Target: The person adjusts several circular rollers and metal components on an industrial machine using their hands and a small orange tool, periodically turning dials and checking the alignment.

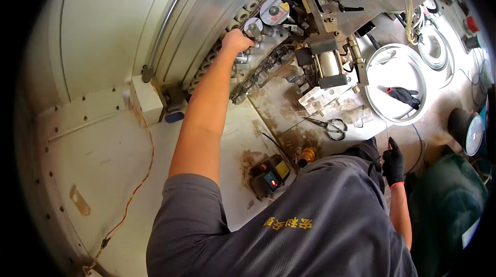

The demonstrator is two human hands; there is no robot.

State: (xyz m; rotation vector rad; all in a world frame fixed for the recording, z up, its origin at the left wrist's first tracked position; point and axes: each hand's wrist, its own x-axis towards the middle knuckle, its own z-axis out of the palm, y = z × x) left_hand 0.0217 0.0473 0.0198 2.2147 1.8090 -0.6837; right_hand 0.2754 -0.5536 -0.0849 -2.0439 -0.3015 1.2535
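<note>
My bare left hand (236, 43) reaches far into the machine, fingers closed at a small metal cylinder beside a row of rollers (242, 15). What the fingertips hold, if anything, is hidden. Just beyond it sit two round discs, a smaller one (252, 25) and a larger one (274, 11). Down by my right leg, my right hand (393, 164), in a black glove with a red cuff, is closed around a thin-shafted tool that looks like a screwdriver (389, 144). Its slim shaft points up toward the white round tub.
Black-handled scissors (336, 129) lie on the stained machine bed near a clear cup (361, 117). A small box with a lit display (270, 180) stands close to my body. A black glove (404, 96) rests in the white tub (370, 83). At right are a dark bucket (459, 126) and coiled tubing (435, 49).
</note>
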